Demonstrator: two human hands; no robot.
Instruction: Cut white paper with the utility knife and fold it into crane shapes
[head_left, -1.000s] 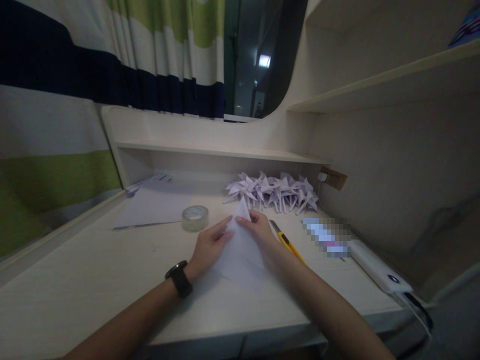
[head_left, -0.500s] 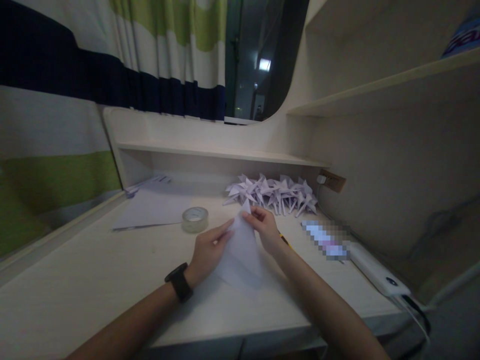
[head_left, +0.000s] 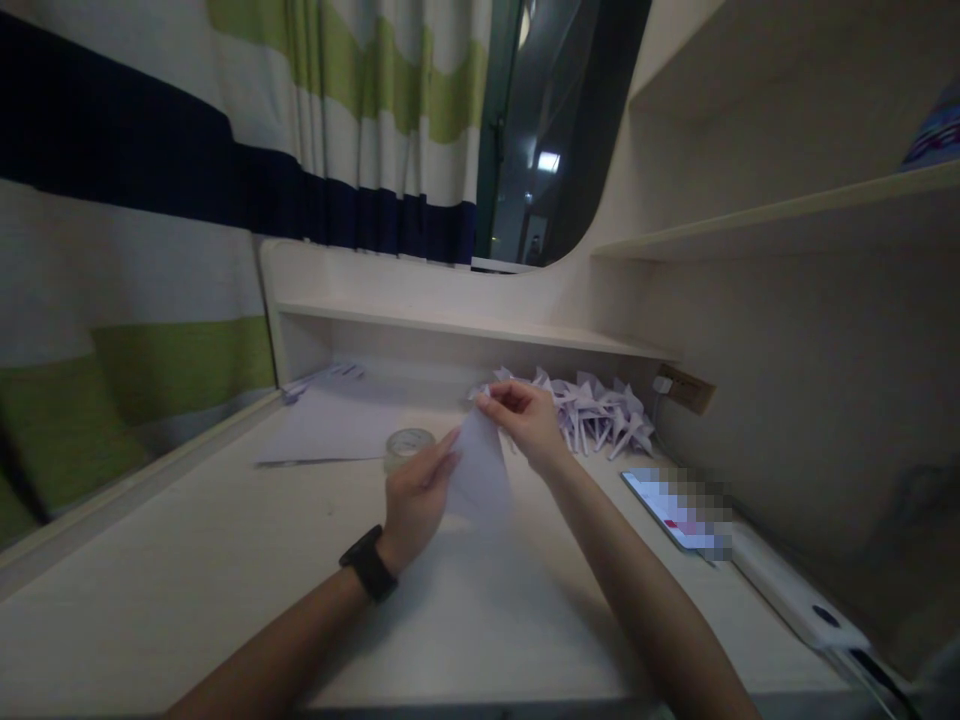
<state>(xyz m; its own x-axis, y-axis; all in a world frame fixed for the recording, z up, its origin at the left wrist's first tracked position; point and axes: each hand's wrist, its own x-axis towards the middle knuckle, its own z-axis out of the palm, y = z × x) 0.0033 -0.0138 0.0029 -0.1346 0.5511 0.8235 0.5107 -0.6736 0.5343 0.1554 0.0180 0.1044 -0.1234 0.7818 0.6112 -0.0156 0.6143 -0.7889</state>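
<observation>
Head view, white sheet [head_left: 478, 478] gripped at centre between thumb and fingers of left hand [head_left: 415, 498], tip pinched by right hand [head_left: 526, 420], folded shapes [head_left: 596, 412] heaped at two o'clock from it, tape roll [head_left: 399, 446] set at ten on pale desk [head_left: 195, 580], curtain [head_left: 360, 110] hung at eleven

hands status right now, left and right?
Left hand: closed, holding the white paper by its left edge.
Right hand: closed, pinching the same paper near its top.

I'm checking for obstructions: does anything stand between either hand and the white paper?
Nothing visible. The left hand holds the white paper at its left edge; the right hand pinches its top. The tape roll is beyond the left hand, not between.
</observation>
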